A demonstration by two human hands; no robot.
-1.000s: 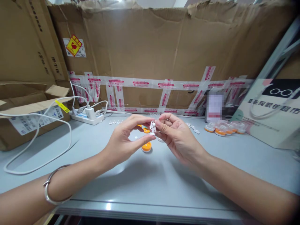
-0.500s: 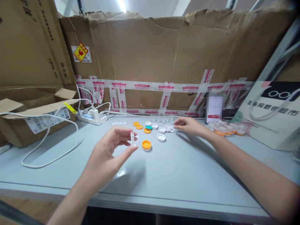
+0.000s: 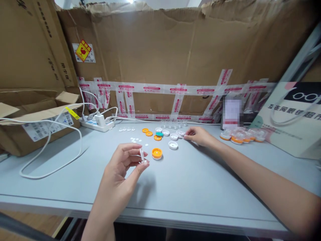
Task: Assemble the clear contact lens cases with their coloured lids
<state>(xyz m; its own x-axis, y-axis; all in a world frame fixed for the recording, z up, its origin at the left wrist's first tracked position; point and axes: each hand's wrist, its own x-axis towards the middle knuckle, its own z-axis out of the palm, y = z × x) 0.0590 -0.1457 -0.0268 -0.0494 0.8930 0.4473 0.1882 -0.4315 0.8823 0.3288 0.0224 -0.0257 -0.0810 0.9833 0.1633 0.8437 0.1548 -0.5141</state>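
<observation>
Between the thumb and fingers of my left hand [image 3: 122, 177] is a small white plastic part [image 3: 141, 155], held upright above the table. Just right of it rests an orange cup-shaped piece with a white base [image 3: 157, 153]. My right hand [image 3: 197, 135] reaches to the back, its thumb and forefinger pinched at a cluster of small white plastic parts [image 3: 180, 133]; whether one is gripped is too small to tell. Beside that cluster lie white round cups [image 3: 173, 145], orange rings [image 3: 157, 137] and a teal piece [image 3: 159, 134]. Several tiny white discs [image 3: 135, 139] lie beyond my left hand.
Clear domes [image 3: 174, 125] line the back. At right are a pile of orange-and-clear pieces [image 3: 240, 136], a phone [image 3: 231, 112] and a paper bag [image 3: 293, 127]. A power strip [image 3: 97, 125], white cable [image 3: 50, 176] and open carton [image 3: 37, 124] occupy the left.
The left hand has moved slightly down and right with the white part, uncovering tiny white discs behind it. My right hand has shifted slightly left onto the small white parts. The view has tilted a little.
</observation>
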